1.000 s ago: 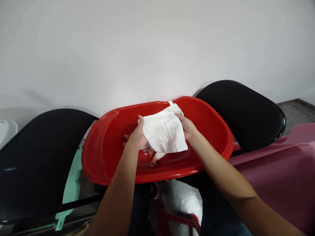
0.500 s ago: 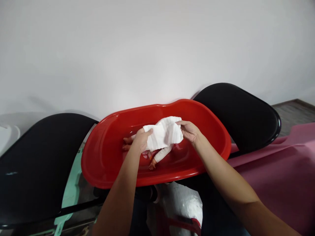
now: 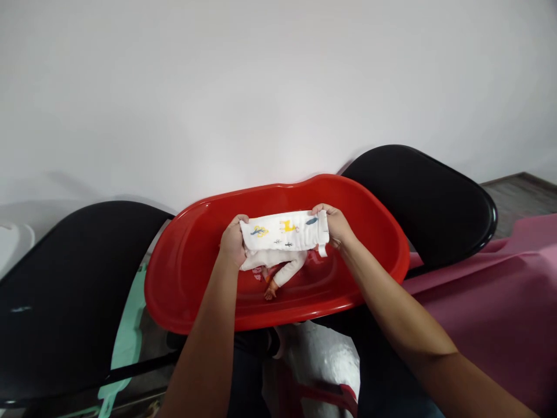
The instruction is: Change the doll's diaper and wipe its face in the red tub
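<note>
From the head camera, the person's left hand and right hand hold a narrow folded white cotton cloth printed with small yellow and blue figures stretched flat between them. Its long axis runs from 9 to 3 o'clock across the middle of a glossy red oval plastic tub. The fingers of both hands are clenched on the cloth's short ends, the left at the 9 o'clock end and the right at the 3 o'clock end, where a small white tab hangs down. Directly beneath the cloth lies a doll in a white long-sleeved garment, mostly hidden (its head cannot be made out). One sleeve angles toward 7 o'clock and ends in a small tan doll's hand, nearer the left hand than the right. The tub sits between glossy black rounded panels at 9 and 3 o'clock. A mauve-pink sheet lies at 4 o'clock, a mint-green sheet at 8 o'clock, and crumpled white plastic at 6 o'clock, below a plain white wall.
</note>
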{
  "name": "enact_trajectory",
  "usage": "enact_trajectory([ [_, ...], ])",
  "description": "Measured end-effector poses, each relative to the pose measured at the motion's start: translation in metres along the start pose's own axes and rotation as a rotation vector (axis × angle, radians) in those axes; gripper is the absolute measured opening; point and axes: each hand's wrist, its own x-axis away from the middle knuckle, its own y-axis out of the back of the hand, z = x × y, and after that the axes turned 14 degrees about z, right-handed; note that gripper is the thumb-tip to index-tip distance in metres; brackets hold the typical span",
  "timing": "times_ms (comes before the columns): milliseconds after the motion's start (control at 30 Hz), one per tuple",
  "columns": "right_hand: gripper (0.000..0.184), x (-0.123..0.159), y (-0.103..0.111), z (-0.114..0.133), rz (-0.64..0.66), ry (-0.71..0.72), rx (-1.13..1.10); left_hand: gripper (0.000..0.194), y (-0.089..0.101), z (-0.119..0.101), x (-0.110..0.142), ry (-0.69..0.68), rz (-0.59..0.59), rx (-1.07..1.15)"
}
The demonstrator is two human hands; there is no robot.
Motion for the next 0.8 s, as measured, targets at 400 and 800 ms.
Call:
enact_trajectory([
  [400, 0.033, -0.005, -0.002, -0.015, -0.148, 0.111, 0.135, 0.084, -0.031, 0.03, -0.007, -0.136, -0.029, -0.249],
  [800, 0.038, 0.014, -0.024, -0.02, 0.014, 0.05, 0.118, 0.077, -0.052, 0.057, -0.01, -0.102, 0.087, 0.03],
])
